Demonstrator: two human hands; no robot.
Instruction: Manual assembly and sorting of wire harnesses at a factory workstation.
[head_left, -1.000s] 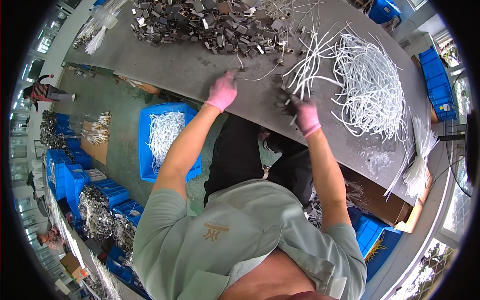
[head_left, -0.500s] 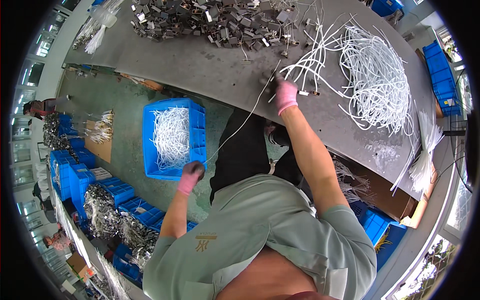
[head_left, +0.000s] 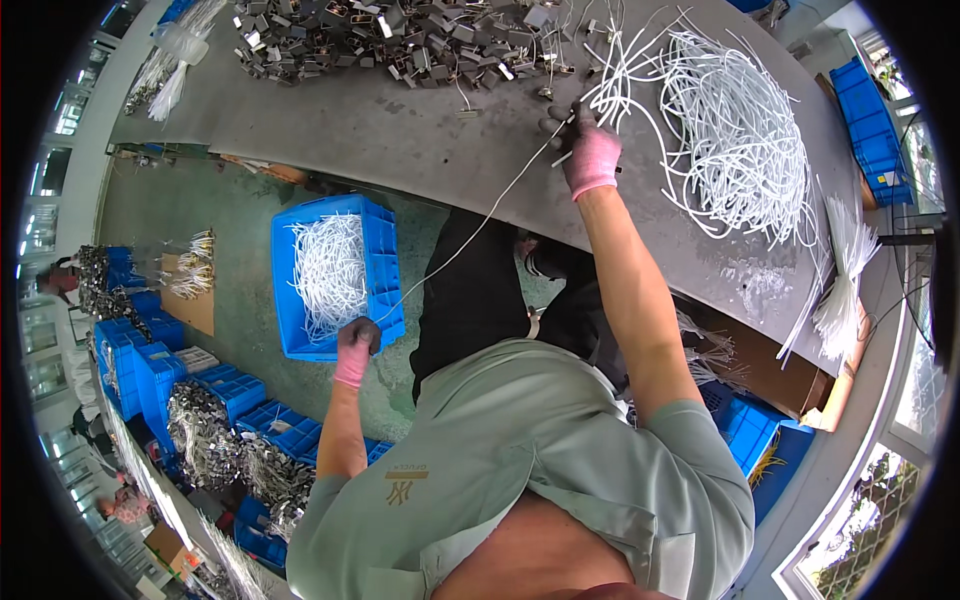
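Observation:
My left hand, in a pink glove with dark fingers, is closed at the lower end of a thin pale wire, beside the blue crate's near edge. The wire runs slackly up to the table, where my right hand, gloved the same way, pinches around its other end. A short white tube sticks out by the right fingers; whether they grip it too is hard to see. Just beyond that hand lie loose white tubes, beside a large tangled pile of white tubing.
A heap of small dark metal-cased parts covers the table's far side. On the floor stands a blue crate full of short white tubes. More blue crates and wired parts line the left. A white tube bundle lies at the table's right end.
My right hand has turned, its fingers now around the wire's upper end, and a small metal-ended part beside it is largely hidden. My left hand has shifted slightly left, still on the wire.

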